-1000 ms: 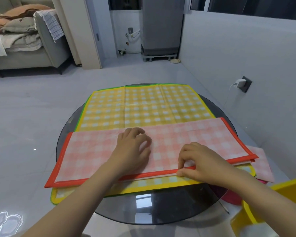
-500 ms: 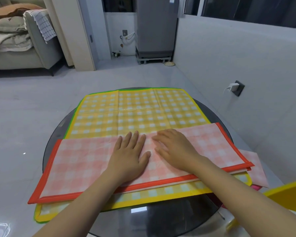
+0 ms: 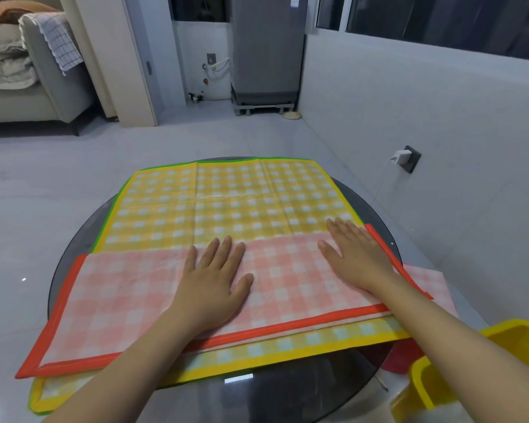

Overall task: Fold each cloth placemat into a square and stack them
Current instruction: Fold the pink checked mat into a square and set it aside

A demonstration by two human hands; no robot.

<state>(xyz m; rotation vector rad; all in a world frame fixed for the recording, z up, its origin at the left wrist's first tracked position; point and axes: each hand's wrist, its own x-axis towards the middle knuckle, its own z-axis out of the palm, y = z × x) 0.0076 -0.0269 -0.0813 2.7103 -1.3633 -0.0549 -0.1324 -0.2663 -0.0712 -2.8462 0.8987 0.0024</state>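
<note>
Both hands flat, fingers spread: left hand [image 3: 216, 280] and right hand [image 3: 353, 254] pressing the folded pink-checked, orange-edged cloth placemat [image 3: 153, 296] underneath them. Best to smooth outward toward the ends before the next fold.

Top placemat [image 3: 129, 288]: pale pink-white gingham, orange-red border. Placemat beneath [image 3: 226, 203]: yellow-white check, yellow border, green edge peeking out under it. Round table [image 3: 287, 389]: dark glass. Bin [image 3: 486, 355]: bright yellow. Sofa throw [image 3: 60, 41]: white, thin dark grid.
</note>
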